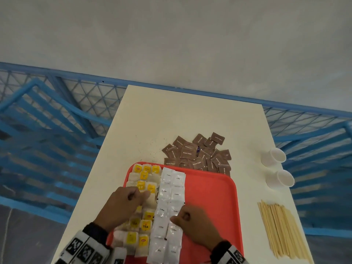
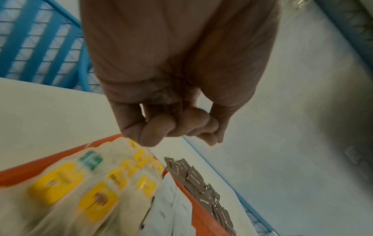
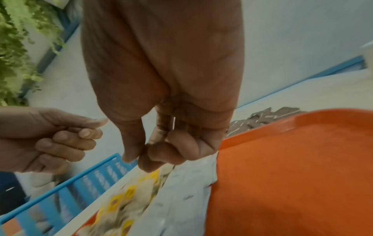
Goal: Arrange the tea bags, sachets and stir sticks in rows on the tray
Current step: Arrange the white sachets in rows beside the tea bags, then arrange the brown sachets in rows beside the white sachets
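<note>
An orange tray holds tea bags with yellow tags in rows on its left side. Beside them lie two columns of white coffee sachets. My left hand hovers over the tea bags with its fingers curled into the palm, and I see nothing held in it. My right hand is at the right edge of the white sachets. Its thumb and forefinger tips meet with nothing visible between them. Brown sugar sachets are heaped beyond the tray, and wooden stir sticks lie to its right.
Two white paper cups lie on their sides at the table's right edge. The white table is bare at the back. Blue metal racks stand to the left, behind and to the right. The right half of the tray is bare.
</note>
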A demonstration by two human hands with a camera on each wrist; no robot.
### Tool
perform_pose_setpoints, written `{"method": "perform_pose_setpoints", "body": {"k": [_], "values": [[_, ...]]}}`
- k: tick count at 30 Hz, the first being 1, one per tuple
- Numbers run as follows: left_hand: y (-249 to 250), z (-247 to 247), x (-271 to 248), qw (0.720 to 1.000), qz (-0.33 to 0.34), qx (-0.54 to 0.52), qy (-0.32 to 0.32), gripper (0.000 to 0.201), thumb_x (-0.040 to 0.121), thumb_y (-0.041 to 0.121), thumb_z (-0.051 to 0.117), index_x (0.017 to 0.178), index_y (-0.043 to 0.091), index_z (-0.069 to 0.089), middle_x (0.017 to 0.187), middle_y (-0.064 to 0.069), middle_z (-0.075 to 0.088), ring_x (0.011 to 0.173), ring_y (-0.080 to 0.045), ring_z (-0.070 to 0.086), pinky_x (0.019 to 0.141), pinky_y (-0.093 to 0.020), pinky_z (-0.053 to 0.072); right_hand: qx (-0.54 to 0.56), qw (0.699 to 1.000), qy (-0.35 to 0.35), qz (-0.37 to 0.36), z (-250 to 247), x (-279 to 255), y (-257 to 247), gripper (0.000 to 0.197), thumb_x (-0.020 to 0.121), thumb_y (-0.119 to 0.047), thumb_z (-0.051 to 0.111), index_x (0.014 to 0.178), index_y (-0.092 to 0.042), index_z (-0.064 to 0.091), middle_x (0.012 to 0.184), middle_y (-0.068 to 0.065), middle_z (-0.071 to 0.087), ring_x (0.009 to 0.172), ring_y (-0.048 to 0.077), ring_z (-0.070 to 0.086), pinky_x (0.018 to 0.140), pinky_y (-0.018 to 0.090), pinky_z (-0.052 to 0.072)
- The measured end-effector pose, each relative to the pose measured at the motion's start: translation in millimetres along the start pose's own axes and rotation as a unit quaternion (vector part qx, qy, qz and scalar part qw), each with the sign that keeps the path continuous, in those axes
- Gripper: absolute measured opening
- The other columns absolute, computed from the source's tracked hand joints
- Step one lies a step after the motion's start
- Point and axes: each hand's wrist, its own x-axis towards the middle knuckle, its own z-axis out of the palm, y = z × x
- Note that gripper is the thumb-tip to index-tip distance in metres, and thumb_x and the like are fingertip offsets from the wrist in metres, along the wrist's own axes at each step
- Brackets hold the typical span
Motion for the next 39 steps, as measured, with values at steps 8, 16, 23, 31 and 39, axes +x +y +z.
{"method": "perform_pose_setpoints", "body": {"k": [8,16,23,31,39], "values": [[50.1,6.4,87.8,0.991,0.078,0.104,-0.008,0.034,0.091,0.038,0.067,0.066,0.016,0.061,0.053,0.010,0.048,0.050,-0.003,0.039,0.051,-0.015,0.032,-0.043,0.995,0.085,0.012,-77.4,26.2,34.1,0.047,0.084,-0.021,0.072,0.048,-0.030,0.044,0.056,-0.032,0.053,0.058,-0.005,0.050,0.054,0.010,0.033],[63.0,31.9,178.1,0.984,0.028,0.177,-0.015,0.024,0.091,0.032,0.068,0.073,0.017,0.064,0.066,0.006,0.061,0.062,-0.007,0.054,0.055,-0.021,0.036,-0.091,0.989,0.098,0.069,-138.3,114.0,40.0,0.033,0.091,-0.016,0.062,0.058,-0.011,0.057,0.057,-0.006,0.055,0.050,0.001,0.047,0.053,0.011,0.042],[45.0,50.4,223.7,0.961,-0.037,0.272,0.018,0.028,0.090,0.023,0.065,0.065,0.028,0.055,0.095,-0.002,0.069,0.091,-0.025,0.065,0.081,-0.038,0.056,-0.117,0.987,0.105,0.043,-142.6,214.2,2.5,0.017,0.081,-0.023,0.070,0.091,-0.014,0.061,0.099,0.001,0.062,0.090,0.017,0.057,0.079,0.032,0.051],[47.4,72.5,237.5,0.956,-0.018,0.293,0.012,0.019,0.088,0.032,0.061,0.101,0.020,0.055,0.104,-0.002,0.062,0.099,-0.026,0.060,0.084,-0.039,0.051,-0.252,0.968,-0.006,0.002,-113.8,232.9,20.4,0.045,0.084,-0.029,0.071,0.126,-0.018,0.060,0.115,0.005,0.067,0.104,0.024,0.064,0.086,0.037,0.056],[56.2,74.9,237.6,0.976,-0.049,0.213,-0.006,0.022,0.078,0.016,0.075,0.075,0.025,0.055,0.092,0.001,0.064,0.093,-0.023,0.063,0.079,-0.033,0.053,-0.186,0.982,0.003,0.009,-132.5,209.5,19.5,0.012,0.082,-0.025,0.069,0.081,-0.014,0.066,0.077,-0.001,0.067,0.075,0.016,0.065,0.067,0.029,0.053]]}}
